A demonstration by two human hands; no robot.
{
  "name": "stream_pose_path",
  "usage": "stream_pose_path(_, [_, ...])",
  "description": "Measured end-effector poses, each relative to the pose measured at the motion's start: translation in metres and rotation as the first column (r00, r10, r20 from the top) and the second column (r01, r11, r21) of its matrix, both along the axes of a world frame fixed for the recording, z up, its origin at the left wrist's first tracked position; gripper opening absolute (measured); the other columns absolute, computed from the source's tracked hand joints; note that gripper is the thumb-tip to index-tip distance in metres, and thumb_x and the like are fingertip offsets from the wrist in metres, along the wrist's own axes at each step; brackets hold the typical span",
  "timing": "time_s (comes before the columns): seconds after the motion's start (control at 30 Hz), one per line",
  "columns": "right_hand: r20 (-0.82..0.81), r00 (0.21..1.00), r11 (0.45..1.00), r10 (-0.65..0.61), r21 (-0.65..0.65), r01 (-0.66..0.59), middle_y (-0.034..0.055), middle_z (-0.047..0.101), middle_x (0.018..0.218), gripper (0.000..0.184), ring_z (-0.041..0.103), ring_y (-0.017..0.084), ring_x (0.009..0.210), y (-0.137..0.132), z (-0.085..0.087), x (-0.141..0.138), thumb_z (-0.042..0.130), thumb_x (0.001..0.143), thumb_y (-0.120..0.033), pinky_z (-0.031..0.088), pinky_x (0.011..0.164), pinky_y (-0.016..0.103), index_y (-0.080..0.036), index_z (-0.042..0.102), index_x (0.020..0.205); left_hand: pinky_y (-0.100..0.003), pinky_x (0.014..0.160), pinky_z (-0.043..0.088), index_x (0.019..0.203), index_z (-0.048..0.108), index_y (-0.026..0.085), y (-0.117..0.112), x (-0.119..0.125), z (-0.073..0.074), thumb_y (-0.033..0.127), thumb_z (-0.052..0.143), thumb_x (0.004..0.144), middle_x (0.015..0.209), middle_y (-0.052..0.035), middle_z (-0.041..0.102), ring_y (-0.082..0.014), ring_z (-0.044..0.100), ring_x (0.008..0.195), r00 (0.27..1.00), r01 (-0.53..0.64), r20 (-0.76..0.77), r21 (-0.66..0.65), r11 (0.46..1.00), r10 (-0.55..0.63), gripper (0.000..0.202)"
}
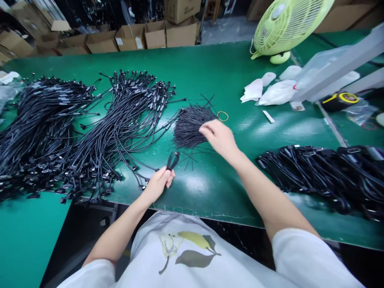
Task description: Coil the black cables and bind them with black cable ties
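Observation:
My left hand (159, 182) is closed around a black cable (173, 161), whose folded loop sticks up above the fingers near the table's front edge. Over the right side of a pile of thin black twist ties (192, 126), my right hand (220, 136) has its thumb and fingers pinched together. Whatever lies between those fingertips is too small or hidden to see. A few loose ties are scattered in front of the pile. To the left, a large heap of long black cables (102, 128) with plugs at their ends spreads across the green table (210, 72).
Another cable heap (45, 108) lies at far left. Bundled cables (318, 172) line the right side. A yellow rubber band (223, 116), white scraps (253, 90), a tape measure (340, 101) and a green fan (285, 28) are on the table. Cardboard boxes (129, 38) stand behind.

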State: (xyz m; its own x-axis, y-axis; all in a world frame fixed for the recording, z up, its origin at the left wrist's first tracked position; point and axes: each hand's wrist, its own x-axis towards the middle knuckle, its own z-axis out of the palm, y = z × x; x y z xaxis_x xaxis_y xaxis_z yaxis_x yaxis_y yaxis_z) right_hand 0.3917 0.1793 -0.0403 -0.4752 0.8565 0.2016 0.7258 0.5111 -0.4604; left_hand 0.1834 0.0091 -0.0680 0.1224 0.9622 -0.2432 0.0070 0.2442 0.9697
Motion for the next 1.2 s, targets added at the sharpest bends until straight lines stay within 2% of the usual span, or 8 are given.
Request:
stream_pose_path(0.1, [0.127, 0.943, 0.95, -0.309, -0.006, 0.312, 0.0124, 0.06, 0.098, 0.017, 0.054, 0.023, 0.085, 0.039, -0.026, 0.006, 0.052, 0.09, -0.027, 0.038, 0.071, 0.032, -0.015, 0.063, 0.09, -0.023, 0.054, 0.032, 0.087, 0.051, 0.016, 0.006, 0.001, 0.004, 0.052, 0.054, 0.089, 0.064, 0.0056, 0.04, -0.008, 0.039, 0.053, 0.961, -0.12, 0.244, -0.063, 0.991, 0.132, 0.036])
stream_pose_path(0.27, [0.02, 0.941, 0.941, -0.338, -0.013, 0.338, 0.0135, 0.058, 0.097, 0.014, 0.051, 0.021, 0.083, 0.032, -0.029, 0.013, 0.047, 0.088, -0.018, 0.036, 0.073, 0.033, -0.013, 0.06, 0.089, -0.023, 0.053, 0.033, 0.085, 0.052, 0.014, 0.003, 0.007, 0.014, 0.055, 0.062, 0.083, 0.065, 0.0046, 0.043, -0.0076, 0.044, 0.052, 0.938, -0.16, 0.296, -0.089, 0.983, 0.179, 0.042])
stream_pose_path(0.43, [-0.153, 0.983, 0.986, -0.098, -0.15, 0.075, 0.0025, 0.062, 0.079, 0.018, 0.053, 0.015, 0.07, -0.048, -0.009, 0.007, 0.049, 0.093, -0.03, 0.04, 0.068, 0.026, -0.018, 0.063, 0.093, -0.021, 0.049, 0.029, 0.095, 0.052, 0.014, -0.001, 0.018, 0.02, 0.052, 0.063, 0.084, 0.063, 0.0068, 0.039, -0.0056, 0.036, 0.048, 0.903, -0.098, 0.408, -0.104, 0.99, 0.132, 0.041])
stream_pose_path(0.57, [-0.379, 0.922, 0.929, 0.086, -0.303, -0.211, 0.0004, 0.065, 0.08, 0.017, 0.057, 0.012, 0.069, -0.111, -0.014, -0.016, 0.049, 0.093, -0.026, 0.043, 0.065, 0.022, -0.018, 0.064, 0.091, -0.02, 0.048, 0.028, 0.11, 0.048, 0.017, 0.0, 0.025, 0.018, 0.049, 0.066, 0.083, 0.063, 0.008, 0.039, -0.0059, 0.034, 0.047, 0.883, 0.022, 0.468, -0.12, 0.993, 0.037, 0.046])
stream_pose_path(0.73, [-0.058, 0.971, 0.961, 0.232, 0.168, -0.219, 0.0068, 0.064, 0.083, 0.023, 0.057, 0.016, 0.076, -0.133, -0.011, -0.022, 0.042, 0.098, -0.02, 0.043, 0.07, 0.028, -0.014, 0.064, 0.093, -0.023, 0.053, 0.032, 0.11, 0.053, 0.017, -0.002, 0.027, 0.006, 0.041, 0.051, 0.093, 0.066, 0.005, 0.043, -0.0089, 0.038, 0.052, 0.984, -0.044, 0.174, 0.019, 0.999, 0.04, 0.029])
stream_pose_path(0.83, [0.265, 0.907, 0.751, 0.328, 0.508, -0.421, 0.0119, 0.065, 0.097, 0.027, 0.057, 0.021, 0.088, -0.127, -0.003, -0.021, 0.037, 0.097, -0.012, 0.043, 0.075, 0.034, -0.01, 0.064, 0.1, -0.026, 0.064, 0.037, 0.105, 0.056, 0.019, -0.002, 0.028, -0.002, 0.026, 0.048, 0.092, 0.074, 0.0002, 0.052, -0.014, 0.047, 0.066, 0.973, -0.092, -0.203, 0.111, 0.99, 0.113, 0.017])
stream_pose_path(0.93, [0.47, 0.767, 0.518, 0.437, 0.566, -0.641, 0.0144, 0.058, 0.127, 0.034, 0.05, 0.024, 0.117, -0.119, 0.0, -0.023, 0.034, 0.094, -0.005, 0.042, 0.094, 0.038, -0.007, 0.061, 0.114, -0.028, 0.069, 0.037, 0.09, 0.057, 0.019, -0.001, 0.028, -0.009, 0.013, 0.05, 0.083, 0.076, -0.0019, 0.055, -0.017, 0.05, 0.073, 0.954, -0.088, -0.283, 0.053, 0.995, 0.099, 0.012])
stream_pose_path(1.2, [0.696, 0.595, 0.344, 0.401, 0.488, -0.802, 0.0102, 0.061, 0.082, 0.027, 0.054, 0.023, 0.072, -0.127, 0.018, -0.028, 0.043, 0.086, -0.009, 0.047, 0.065, 0.036, -0.017, 0.069, 0.089, -0.022, 0.047, 0.03, 0.073, 0.049, 0.019, -0.008, 0.02, -0.002, 0.022, 0.044, 0.079, 0.05, 0.006, 0.041, -0.0086, 0.036, 0.045, 0.997, 0.074, 0.031, -0.11, 0.991, -0.071, 0.008])
